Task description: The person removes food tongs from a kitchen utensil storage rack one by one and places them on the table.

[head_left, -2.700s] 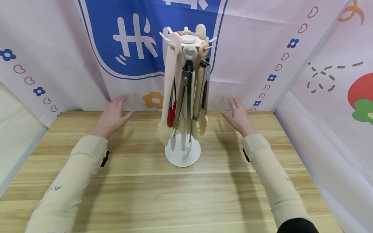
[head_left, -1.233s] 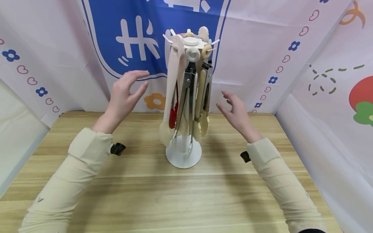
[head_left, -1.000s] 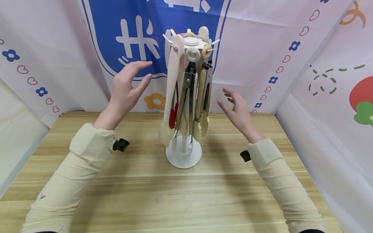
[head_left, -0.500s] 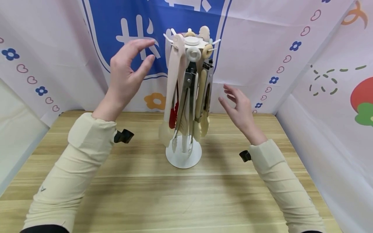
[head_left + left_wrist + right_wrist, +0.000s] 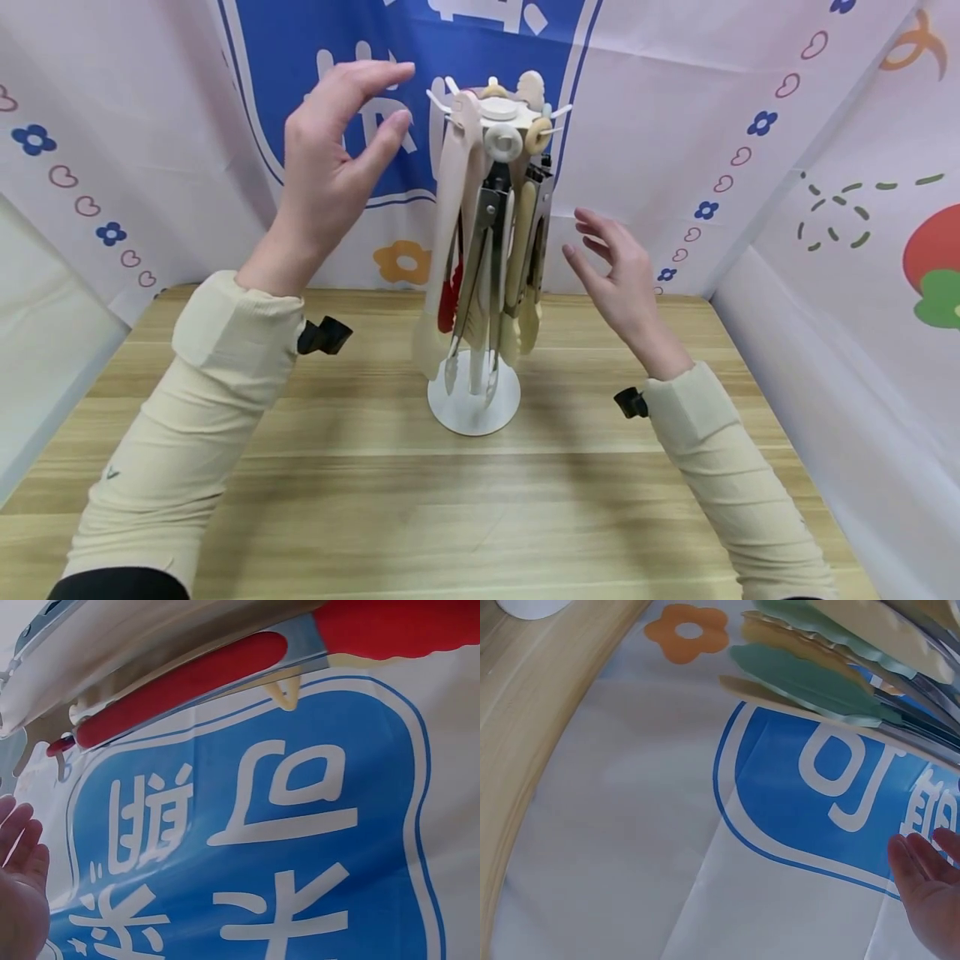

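A white utensil rack [image 5: 474, 410] with a round base stands upright mid-table. Several kitchen tongs [image 5: 491, 217] hang from its hooks, in beige, metal and red. My left hand [image 5: 322, 162] is raised left of the rack's top, thumb and fingers spread in a loose curve, holding nothing. Lower down on the other side, my right hand [image 5: 618, 279] hovers beside the tongs with relaxed fingers and nothing in it. In the left wrist view, red-handled tongs [image 5: 187, 694] hang above the hand [image 5: 22, 892]. Green-tipped tongs [image 5: 810, 686] show in the right wrist view, above the hand [image 5: 930, 900].
The wooden table [image 5: 472, 517] ends at a cloth backdrop [image 5: 637, 125] behind the rack. White cloth walls [image 5: 862, 333] close off both sides. Black wrist straps [image 5: 326, 335] sit at both cuffs.
Both hands have lifted from the table's back edge. My left hand has risen to the height of the rack's top; my right has risen a little. The rack has not moved.
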The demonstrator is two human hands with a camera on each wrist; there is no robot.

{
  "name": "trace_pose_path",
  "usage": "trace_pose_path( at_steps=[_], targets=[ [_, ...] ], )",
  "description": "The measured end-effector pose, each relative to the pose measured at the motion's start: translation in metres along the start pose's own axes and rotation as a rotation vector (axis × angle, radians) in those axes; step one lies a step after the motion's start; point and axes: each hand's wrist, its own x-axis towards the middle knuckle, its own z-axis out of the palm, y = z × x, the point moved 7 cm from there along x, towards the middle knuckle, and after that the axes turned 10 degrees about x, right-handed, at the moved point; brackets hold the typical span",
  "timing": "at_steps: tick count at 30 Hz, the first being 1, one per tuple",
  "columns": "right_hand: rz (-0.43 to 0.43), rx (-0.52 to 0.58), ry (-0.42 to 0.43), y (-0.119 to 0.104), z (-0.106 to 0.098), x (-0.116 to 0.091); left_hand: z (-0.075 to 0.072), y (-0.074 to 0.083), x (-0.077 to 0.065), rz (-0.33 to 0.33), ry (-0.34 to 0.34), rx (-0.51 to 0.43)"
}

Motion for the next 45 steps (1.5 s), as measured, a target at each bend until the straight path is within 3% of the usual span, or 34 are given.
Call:
trace_pose_path(
  at_steps=[5,10,15,27,45],
  targets=[
    [-0.054,0.037,0.006,-0.01,0.0,0.001,0.0,0.007,0.007,0.091,0.017,-0.005],
    [-0.109,0.06,0.0,-0.022,0.002,0.001,0.003,0.011,0.013,0.118,0.002,-0.029],
    [-0.12,0.077,-0.001,-0.03,0.005,0.0,0.007,0.015,0.015,0.144,-0.053,-0.017],
    [-0.137,0.134,-0.004,-0.044,0.013,-0.006,0.018,0.02,0.018,0.125,-0.077,-0.151],
    [-0.154,0.111,-0.008,-0.049,0.028,-0.017,0.025,0.017,0.015,0.117,-0.086,-0.167]
  ],
)
